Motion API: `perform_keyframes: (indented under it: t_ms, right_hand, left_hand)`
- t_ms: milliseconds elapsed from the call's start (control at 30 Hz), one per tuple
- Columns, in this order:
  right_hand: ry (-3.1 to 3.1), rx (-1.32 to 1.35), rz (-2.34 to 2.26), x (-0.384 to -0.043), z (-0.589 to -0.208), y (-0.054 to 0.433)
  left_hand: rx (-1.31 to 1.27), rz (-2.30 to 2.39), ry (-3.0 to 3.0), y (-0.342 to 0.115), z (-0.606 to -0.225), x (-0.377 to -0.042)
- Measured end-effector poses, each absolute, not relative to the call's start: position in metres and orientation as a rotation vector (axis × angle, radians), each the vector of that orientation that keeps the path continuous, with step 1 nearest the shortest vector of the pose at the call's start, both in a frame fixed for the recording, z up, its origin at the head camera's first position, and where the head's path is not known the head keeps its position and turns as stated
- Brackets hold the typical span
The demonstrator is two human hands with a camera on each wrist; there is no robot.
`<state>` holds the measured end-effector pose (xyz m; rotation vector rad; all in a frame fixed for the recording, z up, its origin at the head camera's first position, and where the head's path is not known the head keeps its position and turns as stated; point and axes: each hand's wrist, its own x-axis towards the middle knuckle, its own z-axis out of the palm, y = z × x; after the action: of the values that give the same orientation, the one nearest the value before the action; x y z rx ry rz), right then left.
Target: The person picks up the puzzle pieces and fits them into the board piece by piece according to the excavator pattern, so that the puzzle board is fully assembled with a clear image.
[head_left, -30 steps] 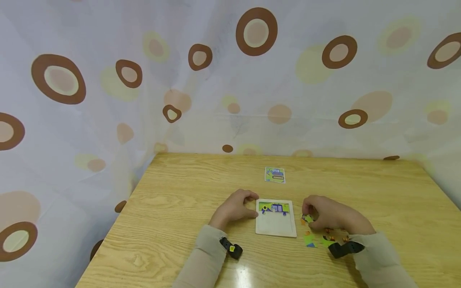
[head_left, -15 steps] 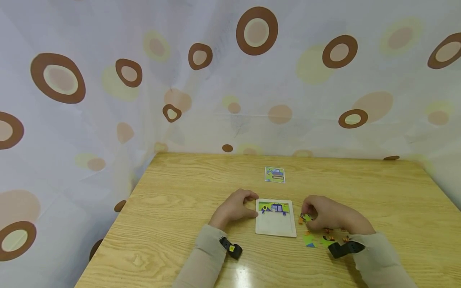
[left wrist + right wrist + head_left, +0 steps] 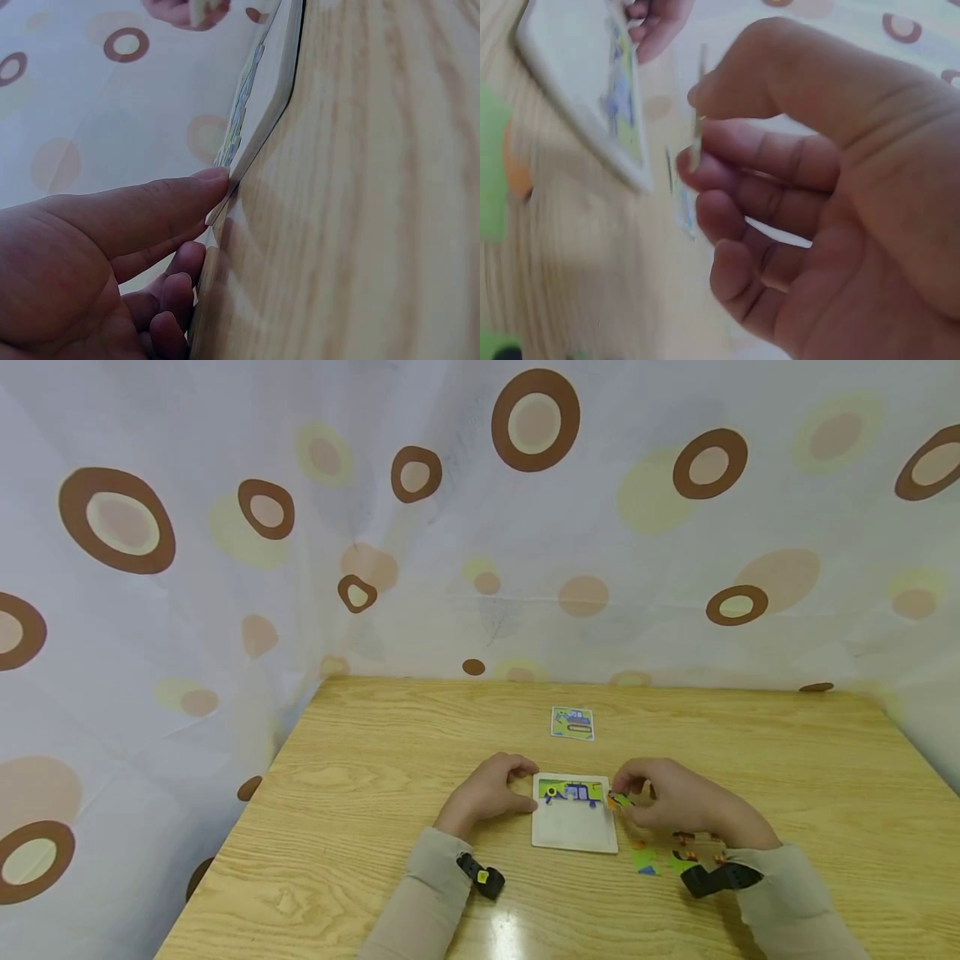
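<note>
My right hand (image 3: 678, 797) pinches a small green and orange puzzle piece (image 3: 619, 799) between thumb and fingertips, right at the right rim of a white puzzle tray (image 3: 573, 850). Seen in the right wrist view, the puzzle piece (image 3: 698, 142) is edge-on, a thin strip. The left hand (image 3: 495, 789) rests along the tray's left edge, its thumb and index finger touching the rim apart from each other. In the left wrist view the thumb (image 3: 202, 180) lies against that rim. Joined pieces (image 3: 573, 792) in the tray's upper part show a blue vehicle on green; bare white lies below.
Several loose puzzle pieces (image 3: 645, 858), green, blue and orange, lie on the wooden table (image 3: 405, 752) right of the tray, partly under the right wrist. A square picture card (image 3: 572, 723) with a blue vehicle lies behind the tray. A patterned curtain (image 3: 450, 527) hangs behind.
The right hand has lifted the green and orange puzzle piece from beside the loose ones and carried it left to the tray's rim. The left hand and tray stay put.
</note>
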<state>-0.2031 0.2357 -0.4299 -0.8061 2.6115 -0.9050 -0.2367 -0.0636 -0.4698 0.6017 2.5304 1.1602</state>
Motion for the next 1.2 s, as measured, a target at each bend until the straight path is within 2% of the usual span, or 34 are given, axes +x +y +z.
perform_keyframes:
  t_ms: [267,933,1200]
  right_hand:
    - [2.645,-0.897,-0.964,-0.198,-0.421,0.223]
    - [2.7,-1.09,-1.115,-0.197,-0.435,0.198]
    - [2.704,-1.084,-1.07,-0.197,-0.444,0.181]
  left_hand:
    - [0.606,1.164,2.523,-0.064,-0.466,-0.237]
    - [0.623,1.176,2.513,-0.063,-0.469,-0.236]
    - [0.617,1.151,2.537,-0.065,-0.47,-0.237]
